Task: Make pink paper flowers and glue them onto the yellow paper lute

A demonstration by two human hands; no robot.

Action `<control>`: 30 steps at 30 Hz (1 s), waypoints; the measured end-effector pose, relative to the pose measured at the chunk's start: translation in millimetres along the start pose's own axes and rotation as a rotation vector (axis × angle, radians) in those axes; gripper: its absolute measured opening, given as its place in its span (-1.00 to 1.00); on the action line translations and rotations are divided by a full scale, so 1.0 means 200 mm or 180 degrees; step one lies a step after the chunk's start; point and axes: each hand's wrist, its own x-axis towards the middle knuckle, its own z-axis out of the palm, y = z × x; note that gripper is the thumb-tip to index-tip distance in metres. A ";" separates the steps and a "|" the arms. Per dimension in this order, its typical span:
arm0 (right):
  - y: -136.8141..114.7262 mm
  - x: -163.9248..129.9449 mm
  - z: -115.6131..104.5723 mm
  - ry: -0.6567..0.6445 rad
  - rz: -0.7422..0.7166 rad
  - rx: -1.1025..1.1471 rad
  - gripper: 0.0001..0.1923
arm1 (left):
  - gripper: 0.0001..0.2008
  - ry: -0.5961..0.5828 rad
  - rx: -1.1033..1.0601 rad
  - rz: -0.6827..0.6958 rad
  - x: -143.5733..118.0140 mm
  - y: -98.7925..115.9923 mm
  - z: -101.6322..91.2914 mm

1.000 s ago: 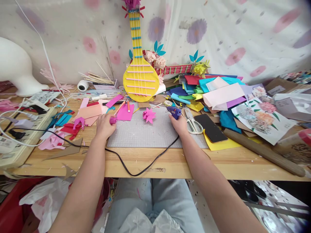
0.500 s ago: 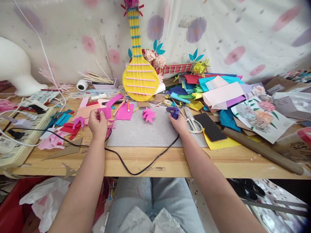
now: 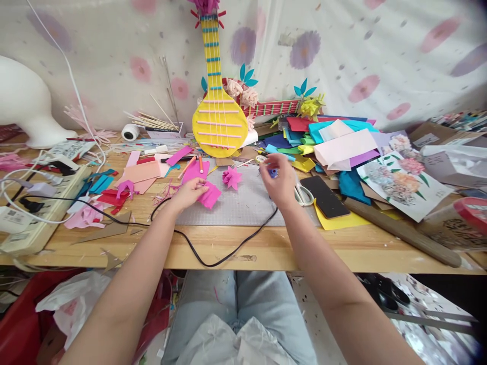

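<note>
My left hand pinches a small bright pink piece of paper over the left part of the grey cutting mat. My right hand is raised at the right side of the mat, fingers curved and apart, with nothing visible held in them. Behind those fingers shows part of a blue glue gun, mostly hidden; its black cord loops along the table's front. A pink folded-paper flower lies on the mat between my hands. White-handled scissors lie just right of my right hand.
A yellow paper-covered lute stands at the back. Right are a black phone, stacked coloured paper and a wooden stick. Paper scraps and a power strip are on the left.
My left hand has moved right and over the mat with the pink paper. My right hand has loosened from the glue gun and risen slightly.
</note>
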 end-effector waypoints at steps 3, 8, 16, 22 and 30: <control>-0.09 -0.06 0.12 -0.1110 0.0308 0.0873 -0.76 | -0.65 -0.0674 0.0002 -0.0241 -0.05 0.06 0.07; -0.06 -0.16 0.27 -0.2145 0.1438 0.1482 -0.65 | -0.66 -0.0922 -0.0323 -0.0294 -0.13 0.05 0.18; -0.01 -0.20 0.28 -0.2110 0.1789 0.1648 -0.68 | -0.66 -0.0479 -0.0578 -0.0144 -0.16 -0.02 0.20; 0.00 -0.18 0.29 -0.1787 0.1782 0.1835 -0.71 | -0.61 -0.0565 -0.0745 -0.0272 -0.12 -0.03 0.20; 0.02 -0.20 0.29 -0.1829 0.1798 0.1957 -0.68 | -0.59 -0.0332 -0.0978 -0.0068 -0.11 -0.07 0.21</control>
